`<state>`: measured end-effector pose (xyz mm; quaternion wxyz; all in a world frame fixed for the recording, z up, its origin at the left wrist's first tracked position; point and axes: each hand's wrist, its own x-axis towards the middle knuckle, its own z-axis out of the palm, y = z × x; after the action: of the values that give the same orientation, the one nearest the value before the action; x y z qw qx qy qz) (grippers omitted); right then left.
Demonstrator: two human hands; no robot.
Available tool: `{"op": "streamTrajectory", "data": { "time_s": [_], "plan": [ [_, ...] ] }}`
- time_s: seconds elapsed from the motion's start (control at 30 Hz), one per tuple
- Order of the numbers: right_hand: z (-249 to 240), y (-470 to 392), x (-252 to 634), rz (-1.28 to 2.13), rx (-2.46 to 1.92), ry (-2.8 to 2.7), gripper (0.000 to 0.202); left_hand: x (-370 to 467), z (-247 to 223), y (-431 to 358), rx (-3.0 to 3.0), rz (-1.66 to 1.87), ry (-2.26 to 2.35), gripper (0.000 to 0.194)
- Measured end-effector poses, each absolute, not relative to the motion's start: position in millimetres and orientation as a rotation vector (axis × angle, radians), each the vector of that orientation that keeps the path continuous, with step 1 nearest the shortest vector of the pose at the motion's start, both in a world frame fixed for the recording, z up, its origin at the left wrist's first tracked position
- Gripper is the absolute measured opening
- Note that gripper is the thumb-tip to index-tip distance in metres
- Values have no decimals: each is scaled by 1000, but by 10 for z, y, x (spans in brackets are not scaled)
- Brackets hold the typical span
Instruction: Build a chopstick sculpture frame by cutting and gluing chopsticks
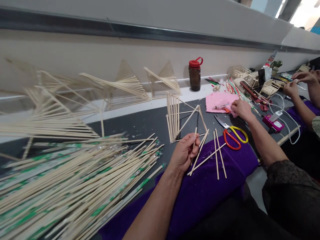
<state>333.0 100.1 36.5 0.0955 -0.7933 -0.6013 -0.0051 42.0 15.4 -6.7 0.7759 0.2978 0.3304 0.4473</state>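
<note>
My left hand (186,150) pinches a short bamboo stick (195,135) upright between thumb and fingers. Just beyond it stands a small open frame (185,121) glued up from sticks, with a fanned row on its left side. Several loose sticks (217,156) lie to the right on a purple cloth (232,166). My right hand (241,109) is closed at the handle end of a glue gun (222,106), its fingers partly hiding it. The glue gun rests on a pink sheet (212,99). Scissors (228,130) with red and yellow handles lie open nearer me.
A large heap of chopsticks (100,173), some in green-printed wrappers, covers the left. Finished twisted stick frames (130,88) stand along the wall. A red-lidded bottle (195,75) is behind. A purple power adapter (273,123) with white cable lies right, near another person's hands (297,85).
</note>
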Motion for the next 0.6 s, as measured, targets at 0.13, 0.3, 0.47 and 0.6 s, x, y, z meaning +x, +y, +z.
{"op": "streamTrajectory", "data": {
  "time_s": [0.13,0.3,0.47,0.6],
  "plan": [
    [204,994,3452,65,-2411,-1764,36,421,-61,157,644,959,720,32],
    [224,988,3348,-171,-2238,-1782,38,419,-58,161,644,957,732,32],
    [338,856,3031,-33,-1931,-1947,31,425,-67,161,638,960,729,31],
    [360,710,2743,196,-1644,-2125,22,430,-64,155,630,960,709,32]
  ]
}}
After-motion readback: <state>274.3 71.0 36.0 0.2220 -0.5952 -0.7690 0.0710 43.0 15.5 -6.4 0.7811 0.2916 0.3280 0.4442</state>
